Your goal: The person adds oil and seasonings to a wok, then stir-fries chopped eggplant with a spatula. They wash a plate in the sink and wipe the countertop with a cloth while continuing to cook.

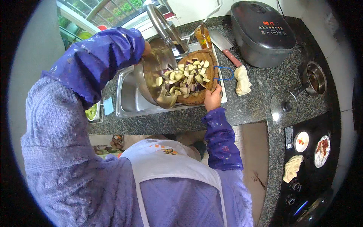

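My right hand (213,98) grips the near right rim of a round woven bamboo basket (210,85), which has a blue string loop (227,73) on its right side. Cut eggplant pieces (190,73) lie in the basket and run across into a tilted metal bowl (143,82) on its left. My left hand (147,48) is at the bowl's far rim, mostly hidden by the purple sleeve and the bowl. The bowl's mouth faces the basket, and both are over the steel sink (124,96). Some pieces near the bowl are blurred.
A faucet (158,21) rises behind the bowl. Right of the sink are a glass jar (203,38), a cleaver (224,44), a cream cloth (242,81) and a black rice cooker (261,37). A glass lid (280,109), a saucepan (316,78) and a black cooktop (309,176) with plates are farther right.
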The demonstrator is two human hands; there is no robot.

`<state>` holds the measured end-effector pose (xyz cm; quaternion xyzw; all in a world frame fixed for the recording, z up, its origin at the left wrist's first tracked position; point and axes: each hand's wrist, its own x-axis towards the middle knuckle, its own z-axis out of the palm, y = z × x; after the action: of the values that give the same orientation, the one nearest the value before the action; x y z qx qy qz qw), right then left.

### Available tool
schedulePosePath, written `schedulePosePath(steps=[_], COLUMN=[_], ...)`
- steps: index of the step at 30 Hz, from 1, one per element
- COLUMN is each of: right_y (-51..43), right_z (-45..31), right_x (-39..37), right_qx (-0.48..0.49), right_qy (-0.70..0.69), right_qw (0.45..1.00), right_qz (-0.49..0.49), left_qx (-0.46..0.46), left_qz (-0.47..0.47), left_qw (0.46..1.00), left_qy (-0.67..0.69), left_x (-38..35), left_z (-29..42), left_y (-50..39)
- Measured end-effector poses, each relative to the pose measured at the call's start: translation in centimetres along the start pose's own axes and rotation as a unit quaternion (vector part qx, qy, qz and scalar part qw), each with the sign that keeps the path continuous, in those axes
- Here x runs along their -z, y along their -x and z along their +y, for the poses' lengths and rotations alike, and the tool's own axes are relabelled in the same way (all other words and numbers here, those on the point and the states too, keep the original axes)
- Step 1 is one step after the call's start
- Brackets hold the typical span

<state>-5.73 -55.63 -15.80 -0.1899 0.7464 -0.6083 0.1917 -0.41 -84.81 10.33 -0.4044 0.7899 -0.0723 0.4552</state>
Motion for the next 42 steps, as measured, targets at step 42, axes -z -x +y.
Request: schedulePosePath(steps=[42], right_y=[-1.0], right_z=[1.3], right_x=[0.8], right_qx=[-0.066], right_qy=[0.037], right_qw=[0.993], right_qz=[-0.090], left_qx=[0.211], left_qz=[0.025], left_qw=[0.458], left_qy=[0.863], left_x=[-42.2], left_z=[-14.8], left_y=[1.7])
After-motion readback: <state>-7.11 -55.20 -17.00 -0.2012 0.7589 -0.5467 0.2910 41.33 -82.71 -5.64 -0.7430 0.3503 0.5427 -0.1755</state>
